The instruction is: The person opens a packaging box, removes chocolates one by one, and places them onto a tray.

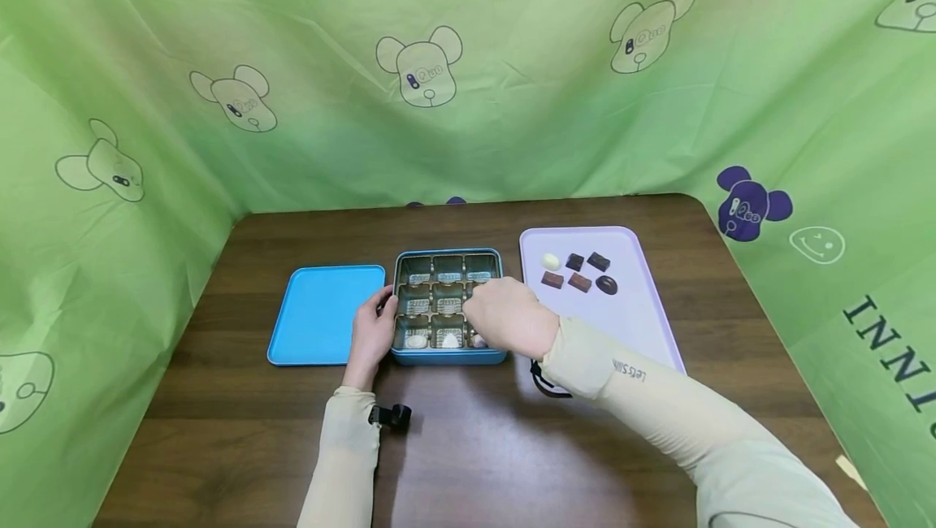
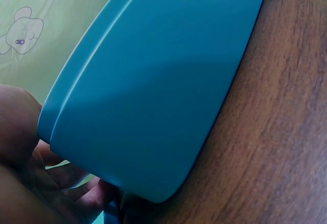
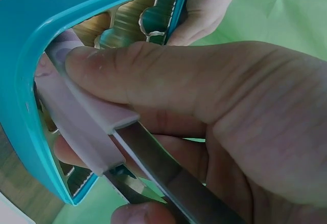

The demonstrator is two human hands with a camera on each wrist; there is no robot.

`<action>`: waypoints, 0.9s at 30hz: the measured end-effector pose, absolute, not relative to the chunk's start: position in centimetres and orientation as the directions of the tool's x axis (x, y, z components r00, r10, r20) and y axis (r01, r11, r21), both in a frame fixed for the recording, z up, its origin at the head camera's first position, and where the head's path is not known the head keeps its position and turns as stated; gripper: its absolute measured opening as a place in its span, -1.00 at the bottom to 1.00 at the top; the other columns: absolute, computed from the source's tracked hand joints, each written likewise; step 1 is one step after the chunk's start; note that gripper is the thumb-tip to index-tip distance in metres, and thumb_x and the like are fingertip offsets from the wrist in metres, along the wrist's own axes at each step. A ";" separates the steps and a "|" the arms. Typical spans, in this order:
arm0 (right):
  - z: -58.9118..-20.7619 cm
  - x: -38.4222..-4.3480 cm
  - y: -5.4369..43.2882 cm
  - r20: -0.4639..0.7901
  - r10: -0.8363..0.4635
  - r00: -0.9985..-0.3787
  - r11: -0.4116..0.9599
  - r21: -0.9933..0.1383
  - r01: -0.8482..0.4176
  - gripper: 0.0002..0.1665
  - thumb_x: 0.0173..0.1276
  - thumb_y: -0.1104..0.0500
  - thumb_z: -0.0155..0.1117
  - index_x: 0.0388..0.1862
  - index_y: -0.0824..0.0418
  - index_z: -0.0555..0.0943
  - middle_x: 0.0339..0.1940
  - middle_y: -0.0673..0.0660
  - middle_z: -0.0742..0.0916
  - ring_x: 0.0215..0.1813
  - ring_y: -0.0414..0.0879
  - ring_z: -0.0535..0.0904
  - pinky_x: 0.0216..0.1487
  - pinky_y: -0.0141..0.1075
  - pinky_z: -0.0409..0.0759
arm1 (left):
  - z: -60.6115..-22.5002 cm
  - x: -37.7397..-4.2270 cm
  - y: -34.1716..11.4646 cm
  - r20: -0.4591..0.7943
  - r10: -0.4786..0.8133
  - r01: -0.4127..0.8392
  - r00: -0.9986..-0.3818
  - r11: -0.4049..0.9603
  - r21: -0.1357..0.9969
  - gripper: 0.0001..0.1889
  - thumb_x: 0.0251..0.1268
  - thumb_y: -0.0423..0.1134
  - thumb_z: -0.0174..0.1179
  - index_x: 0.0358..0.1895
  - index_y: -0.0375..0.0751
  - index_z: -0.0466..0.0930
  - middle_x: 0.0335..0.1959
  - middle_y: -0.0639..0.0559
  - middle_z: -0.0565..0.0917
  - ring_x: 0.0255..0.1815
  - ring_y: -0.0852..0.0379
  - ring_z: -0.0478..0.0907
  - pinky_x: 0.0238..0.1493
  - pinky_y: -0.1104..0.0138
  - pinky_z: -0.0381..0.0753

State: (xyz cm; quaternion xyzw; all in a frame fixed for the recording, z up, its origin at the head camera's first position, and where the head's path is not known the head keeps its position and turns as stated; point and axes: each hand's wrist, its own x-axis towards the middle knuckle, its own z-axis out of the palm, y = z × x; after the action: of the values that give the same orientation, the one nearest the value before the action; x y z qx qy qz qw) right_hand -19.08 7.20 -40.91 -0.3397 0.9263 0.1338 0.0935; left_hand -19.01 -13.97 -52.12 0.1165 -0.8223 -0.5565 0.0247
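Observation:
A blue tin [image 1: 448, 357] with a gold divided insert stands mid-table. My left hand [image 1: 373, 333] grips its left wall, thumb at the rim and fingers along the outside in the left wrist view. My right hand [image 1: 512, 317] holds metal tongs [image 3: 158, 157] with pink tips, which reach down into the tin's right side. Whether the tips pinch anything is hard to tell. White pieces lie in the front-left [image 1: 416, 341] and front-middle compartments; a purplish piece [image 1: 478, 340] shows at front right. Part of the right column is hidden by my right hand.
To the right, a lilac tray [image 1: 629, 333] bears several chocolates: dark and brown blocks, a dark oval [image 1: 606, 284] and a white round one [image 1: 551, 261]. A blue lid [image 1: 322, 317] lies left of the tin. Green printed cloth [image 1: 512, 146] surrounds the wooden table [image 1: 234, 439].

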 end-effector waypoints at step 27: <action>-40.4 -19.0 6.7 -0.297 -0.589 -0.752 0.734 0.194 -0.651 -0.79 0.25 0.01 0.49 -0.49 0.05 0.70 -0.50 -0.02 0.69 -0.45 -0.11 0.58 -0.55 -0.13 0.63 | -51.7 -18.9 -13.8 -0.090 -0.218 -0.166 -0.972 0.357 0.919 -0.59 0.60 -0.23 0.01 0.37 -0.32 0.49 0.14 -0.30 0.62 0.03 -0.14 0.56 -0.01 0.05 0.55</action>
State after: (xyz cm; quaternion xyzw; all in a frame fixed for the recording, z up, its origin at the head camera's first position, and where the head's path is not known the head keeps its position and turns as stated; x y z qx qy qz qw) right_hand -19.04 6.73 -40.42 -0.3352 0.9247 0.1442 0.1083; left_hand -18.86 -13.83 -51.70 0.1165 -0.8234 -0.5549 0.0236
